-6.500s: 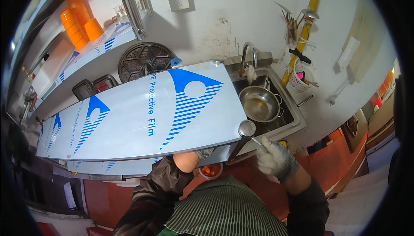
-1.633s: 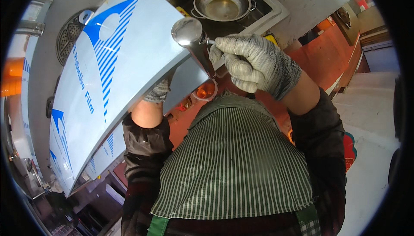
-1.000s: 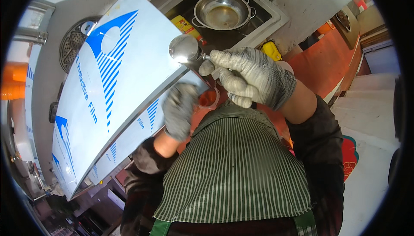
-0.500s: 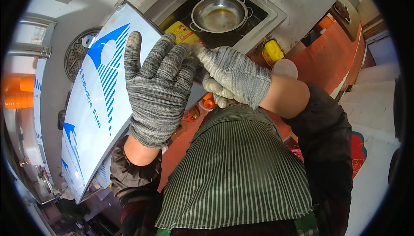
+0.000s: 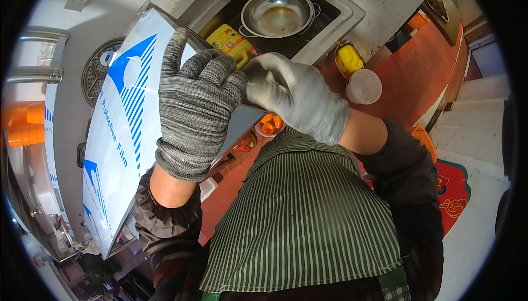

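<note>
My left hand [image 5: 198, 100] wears a grey striped knit glove, its back toward me. One outer finger is stretched out and the others are bent, with nothing seen in them. It is in front of a box-like panel [image 5: 118, 125] covered in white and blue protective film; whether it touches the film I cannot tell. My right hand [image 5: 305, 92], in a paler grey glove, is close beside the left fingertips. Its fingers are curled and smeared by motion, so any grip is hidden. Just beyond the hands lies a yellow jug [image 5: 226, 39] with a red cap.
A sink [image 5: 344, 20] beyond my hands holds a metal bowl-shaped pan [image 5: 280, 12]. A yellow bottle [image 5: 348, 60] and a clear round tub [image 5: 363, 86] stand right of it. A perforated metal disc [image 5: 94, 72] is left of the panel. Orange pieces [image 5: 269, 124] sit below my hands.
My right hand has come away from the left fingertips and turned, its fingers now blurred. The left fingers have bent more, apart from the outer one. The view has shifted slightly.
</note>
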The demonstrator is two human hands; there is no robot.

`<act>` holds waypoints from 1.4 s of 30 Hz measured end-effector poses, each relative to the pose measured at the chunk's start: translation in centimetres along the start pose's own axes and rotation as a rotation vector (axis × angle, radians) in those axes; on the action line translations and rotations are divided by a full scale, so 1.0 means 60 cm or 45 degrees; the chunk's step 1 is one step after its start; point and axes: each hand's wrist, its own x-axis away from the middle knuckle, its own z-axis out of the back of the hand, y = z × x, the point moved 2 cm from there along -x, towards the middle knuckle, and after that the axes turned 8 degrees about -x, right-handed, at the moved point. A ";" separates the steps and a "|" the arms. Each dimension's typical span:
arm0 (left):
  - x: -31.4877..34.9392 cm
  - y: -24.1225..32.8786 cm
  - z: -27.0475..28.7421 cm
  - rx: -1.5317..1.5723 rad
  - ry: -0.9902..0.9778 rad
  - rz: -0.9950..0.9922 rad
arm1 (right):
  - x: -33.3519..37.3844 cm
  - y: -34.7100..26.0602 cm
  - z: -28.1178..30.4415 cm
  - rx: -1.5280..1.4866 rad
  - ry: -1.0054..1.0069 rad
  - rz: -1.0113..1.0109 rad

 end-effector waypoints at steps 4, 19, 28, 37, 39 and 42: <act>0.005 -0.002 -0.007 0.069 0.037 -0.019 | 0.010 -0.004 0.004 1.019 0.055 0.665; 0.079 0.033 -0.012 0.060 0.358 0.093 | -0.003 -0.034 0.002 1.457 -0.342 0.569; 0.195 -0.003 -0.227 1.160 0.074 1.107 | -0.009 -0.048 0.000 1.435 -0.387 0.436; 0.212 -0.043 -0.278 1.250 0.319 1.079 | -0.019 -0.042 0.000 1.343 -0.374 0.324; 0.230 -0.039 -0.257 0.944 0.125 1.008 | -0.022 -0.040 0.003 1.145 -0.358 0.186; 0.251 -0.035 -0.235 0.688 -0.066 0.936 | -0.024 -0.036 0.008 0.591 -0.208 -0.096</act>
